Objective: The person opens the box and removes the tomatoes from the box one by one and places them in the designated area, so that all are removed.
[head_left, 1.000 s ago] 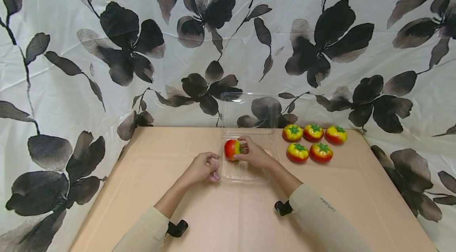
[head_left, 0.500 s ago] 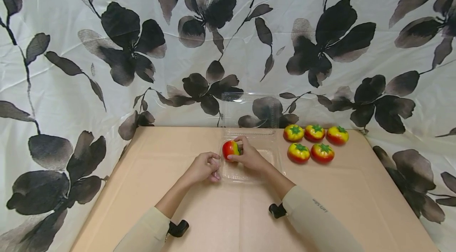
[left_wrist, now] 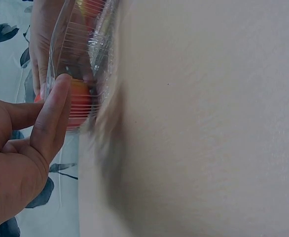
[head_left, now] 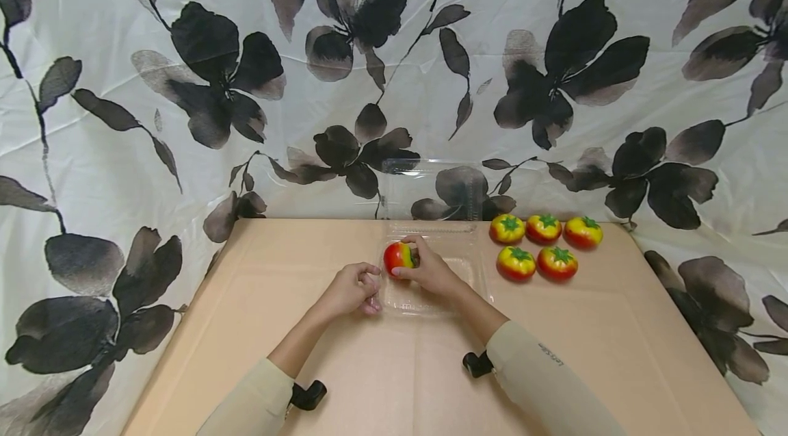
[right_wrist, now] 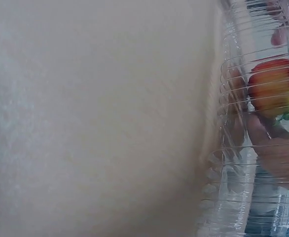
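Observation:
A red and yellow toy tomato (head_left: pixel 396 259) with a green leafy top is gripped by my right hand (head_left: pixel 438 273), fingers behind it and thumb in front. It is at the left side of a clear plastic clamshell container (head_left: pixel 425 304), its green top turned right. The right wrist view shows this tomato (right_wrist: pixel 269 89) through the ribbed clear wall. My left hand (head_left: pixel 351 291) pinches the container's left rim near its front corner. In the left wrist view, the thumb and fingers of that hand (left_wrist: pixel 23 158) meet at the clear edge.
Behind the container its transparent lid (head_left: pixel 434 191) stands raised against the floral cloth (head_left: pixel 295 100). Several more toy tomatoes (head_left: pixel 516 263) sit in two rows to the right on the tan table (head_left: pixel 277 244).
My right hand has moved the toy tomato slightly left and toward me inside the container, then nearly stopped. The left hand keeps its place at the rim.

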{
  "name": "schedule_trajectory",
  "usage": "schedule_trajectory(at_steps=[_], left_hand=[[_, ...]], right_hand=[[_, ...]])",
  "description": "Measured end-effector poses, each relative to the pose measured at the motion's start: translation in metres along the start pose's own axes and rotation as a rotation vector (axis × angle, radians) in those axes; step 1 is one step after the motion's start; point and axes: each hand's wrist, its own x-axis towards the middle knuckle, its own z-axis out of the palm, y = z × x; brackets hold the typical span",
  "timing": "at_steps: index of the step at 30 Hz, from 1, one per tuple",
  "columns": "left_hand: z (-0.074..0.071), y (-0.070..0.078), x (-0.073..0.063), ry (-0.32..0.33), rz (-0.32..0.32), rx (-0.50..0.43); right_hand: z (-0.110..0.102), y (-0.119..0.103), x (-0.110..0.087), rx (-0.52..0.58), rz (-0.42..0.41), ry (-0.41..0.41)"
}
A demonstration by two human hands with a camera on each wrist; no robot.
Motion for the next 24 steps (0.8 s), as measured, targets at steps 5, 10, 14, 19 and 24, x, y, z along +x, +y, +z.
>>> schedule_trajectory(at_steps=[5,10,14,19,24], left_hand=[[0.0001,0.0001,0.0001,0.002,-0.007,-0.008],[0.0004,-0.0001,0.0008,0.004,0.0,-0.008],[0.0004,-0.0006,0.001,0.005,0.002,-0.01],[0.0003,-0.0005,0.0012,0.004,-0.004,-0.014],[-0.0001,0.0001,0.001,-0.002,-0.005,-0.012]], right_hand=[[0.0004,0.001,0.0012,-0.004,-0.009,0.005],[0.0005,0.0013,0.0015,0.003,-0.006,0.003],[0.0007,0.0002,0.0012,0.009,0.002,0.007],[-0.0004,-0.0004,0.0006,0.009,0.008,0.007],[-0.0036,-0.0029,-0.0004,0.018,0.008,0.006]])
